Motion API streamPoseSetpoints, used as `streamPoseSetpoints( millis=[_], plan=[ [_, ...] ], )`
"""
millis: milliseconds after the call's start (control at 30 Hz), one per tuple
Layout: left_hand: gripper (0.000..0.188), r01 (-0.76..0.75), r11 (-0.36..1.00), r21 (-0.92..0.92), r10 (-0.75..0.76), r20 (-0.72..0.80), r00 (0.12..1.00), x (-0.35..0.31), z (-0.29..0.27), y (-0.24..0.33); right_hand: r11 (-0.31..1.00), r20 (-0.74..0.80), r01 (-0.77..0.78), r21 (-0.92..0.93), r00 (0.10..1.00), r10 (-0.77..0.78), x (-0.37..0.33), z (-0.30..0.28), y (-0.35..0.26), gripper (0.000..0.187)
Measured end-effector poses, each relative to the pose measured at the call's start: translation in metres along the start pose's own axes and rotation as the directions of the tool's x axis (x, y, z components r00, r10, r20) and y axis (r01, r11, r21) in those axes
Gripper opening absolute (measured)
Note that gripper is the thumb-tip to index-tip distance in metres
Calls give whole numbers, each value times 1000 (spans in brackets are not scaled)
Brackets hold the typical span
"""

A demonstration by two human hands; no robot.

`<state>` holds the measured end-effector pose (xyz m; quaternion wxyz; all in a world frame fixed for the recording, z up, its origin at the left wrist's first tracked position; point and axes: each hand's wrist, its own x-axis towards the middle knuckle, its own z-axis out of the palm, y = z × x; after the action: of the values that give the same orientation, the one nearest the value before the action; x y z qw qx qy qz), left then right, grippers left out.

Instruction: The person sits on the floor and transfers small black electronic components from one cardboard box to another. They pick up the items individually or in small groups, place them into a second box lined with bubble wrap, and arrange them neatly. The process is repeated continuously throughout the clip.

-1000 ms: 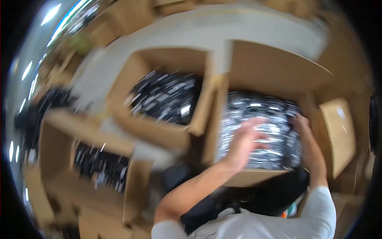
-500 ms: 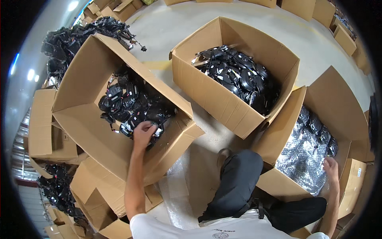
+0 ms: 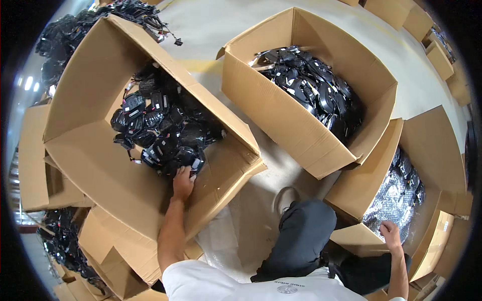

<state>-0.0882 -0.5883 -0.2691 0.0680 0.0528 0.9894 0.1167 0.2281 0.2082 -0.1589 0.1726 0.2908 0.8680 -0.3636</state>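
My left hand (image 3: 184, 183) reaches down into the large cardboard box (image 3: 108, 173) on the left. Its fingers are closed at the near edge of a pile of black plastic-wrapped parts (image 3: 161, 146), gripping a wrapped part (image 3: 187, 156) there. Some of these parts have pale labels and short cables with connectors. Over at the right, my right hand (image 3: 390, 234) is curled into a fist, with nothing visible in it. It hovers above the near end of a cardboard box (image 3: 359, 236) that holds silvery bubble wrap (image 3: 389, 203) and black wrapped parts (image 3: 410, 175).
An open cardboard box (image 3: 286, 125) with black unwrapped-looking parts (image 3: 314, 93) stands ahead in the middle. Black parts with cables (image 3: 135, 12) are heaped beyond the left box. More cartons (image 3: 108, 246) crowd the near left. My leg (image 3: 304, 231) is between the boxes.
My left hand has gone lower toward the near edge of the pile. My right hand has moved left, away from the bubble wrap's far right side. The view has shifted slightly.
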Motion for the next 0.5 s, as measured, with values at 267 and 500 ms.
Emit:
streamPoseSetpoints(
  millis=[267, 500],
  plan=[
    [23, -43, 966, -254, -122, -598, 792, -5, 9, -69, 995, 49, -87, 46, 995, 85, 2, 6, -7, 24],
    [32, 465, 885, 26, -399, -473, 786, 3, 23, -101, 991, -17, -95, 90, 995, 97, -2, 6, -4, 27]
  ],
)
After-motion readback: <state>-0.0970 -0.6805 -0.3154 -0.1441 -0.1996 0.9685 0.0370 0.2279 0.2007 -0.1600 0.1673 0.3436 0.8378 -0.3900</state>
